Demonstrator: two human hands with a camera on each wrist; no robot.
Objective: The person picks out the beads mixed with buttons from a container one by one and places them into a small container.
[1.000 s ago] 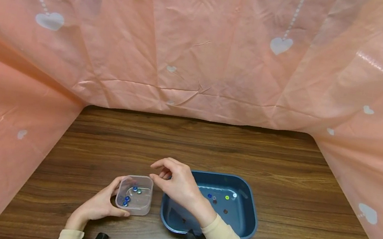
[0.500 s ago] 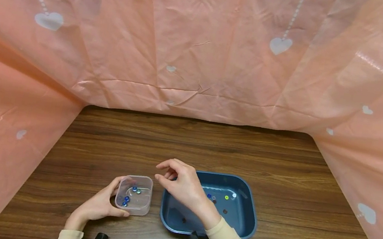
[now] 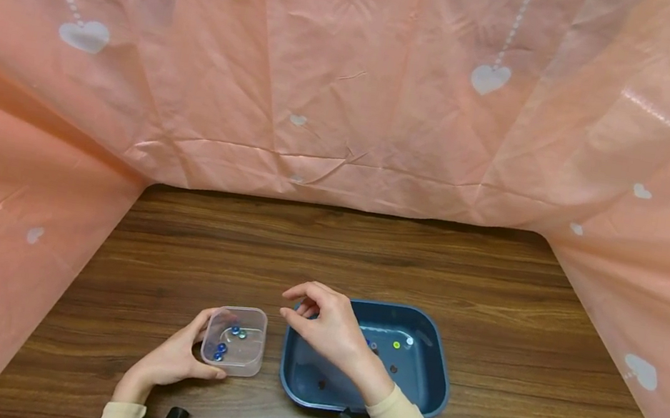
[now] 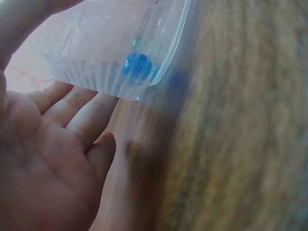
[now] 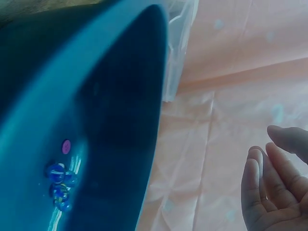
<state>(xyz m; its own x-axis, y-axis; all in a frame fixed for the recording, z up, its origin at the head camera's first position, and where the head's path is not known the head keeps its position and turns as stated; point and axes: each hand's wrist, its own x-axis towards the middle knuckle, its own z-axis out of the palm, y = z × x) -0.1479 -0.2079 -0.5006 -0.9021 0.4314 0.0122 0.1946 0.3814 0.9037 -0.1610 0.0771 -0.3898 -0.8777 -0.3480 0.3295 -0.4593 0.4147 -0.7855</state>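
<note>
Clear plastic box (image 3: 234, 339), four glass beads inside, gripped by our left hand (image 3: 172, 358); right hand (image 3: 327, 327) fingers loosely curled, holding nothing, over blue tray (image 3: 434, 390).

A dark wooden table (image 3: 328, 251) stands enclosed on three sides by creased pink sheeting (image 3: 354, 82) printed with white hearts.

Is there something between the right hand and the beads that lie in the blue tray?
Nothing visible does. The right hand hovers over the left part of the blue tray, which has no lid, and the beads lie uncovered on its floor. The left hand holds the clear box beside the tray.
</note>
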